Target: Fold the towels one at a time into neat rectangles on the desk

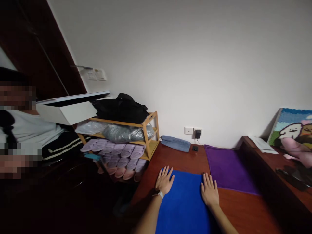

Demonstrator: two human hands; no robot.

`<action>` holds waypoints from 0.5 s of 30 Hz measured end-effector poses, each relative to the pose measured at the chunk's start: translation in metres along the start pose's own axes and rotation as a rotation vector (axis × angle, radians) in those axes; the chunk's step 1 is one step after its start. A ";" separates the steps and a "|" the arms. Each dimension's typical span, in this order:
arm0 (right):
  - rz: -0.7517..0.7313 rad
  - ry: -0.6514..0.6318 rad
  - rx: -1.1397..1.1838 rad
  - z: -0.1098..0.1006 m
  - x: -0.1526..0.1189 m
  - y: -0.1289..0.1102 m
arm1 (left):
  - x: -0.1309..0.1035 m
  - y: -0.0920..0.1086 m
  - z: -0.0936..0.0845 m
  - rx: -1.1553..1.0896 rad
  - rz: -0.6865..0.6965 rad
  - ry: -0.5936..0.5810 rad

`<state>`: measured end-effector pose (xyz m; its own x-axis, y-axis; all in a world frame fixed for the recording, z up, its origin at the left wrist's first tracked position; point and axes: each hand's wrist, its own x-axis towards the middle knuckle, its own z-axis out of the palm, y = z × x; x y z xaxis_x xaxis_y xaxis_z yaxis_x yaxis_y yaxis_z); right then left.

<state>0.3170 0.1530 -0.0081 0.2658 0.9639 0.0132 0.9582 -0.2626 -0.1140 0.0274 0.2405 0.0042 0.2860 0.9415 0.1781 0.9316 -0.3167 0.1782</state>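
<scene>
A bright blue towel [184, 201] lies spread flat on the reddish-brown wooden table [170, 160]. My left hand [165, 181] rests flat on its far left corner, fingers spread, a watch [159, 194] on the wrist. At the far right corner my right hand [210, 191] lies flat too, its fingers apart on the towel's edge. Just right of that hand a purple towel [230, 170] is laid out flat. Against the wall sits a rolled grey-blue towel [175, 143]. The near end of the blue towel runs out of view.
A wooden rack [151, 136] with slippers [119, 150], a black bag [122, 109] and a white box [75, 112] stands left. Another person [36, 126] sits beyond it. A black plug [197, 134] trails a cable. Right is a raised ledge [264, 162] with a plush toy [296, 151].
</scene>
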 end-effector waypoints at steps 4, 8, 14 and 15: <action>-0.008 -0.051 0.071 0.003 -0.010 0.004 | 0.001 -0.004 0.003 -0.006 0.001 0.013; -0.005 -0.042 0.088 0.000 -0.014 0.004 | 0.003 -0.004 0.006 -0.002 0.004 0.009; -0.035 -0.079 0.129 -0.011 -0.014 0.001 | 0.006 -0.004 0.001 0.030 -0.001 -0.020; -0.030 -0.080 0.137 -0.012 -0.014 0.000 | 0.006 -0.005 0.000 0.040 -0.001 -0.026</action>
<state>0.3149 0.1390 0.0035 0.2228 0.9730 -0.0601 0.9407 -0.2307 -0.2488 0.0245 0.2475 0.0048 0.2903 0.9447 0.1523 0.9400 -0.3114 0.1396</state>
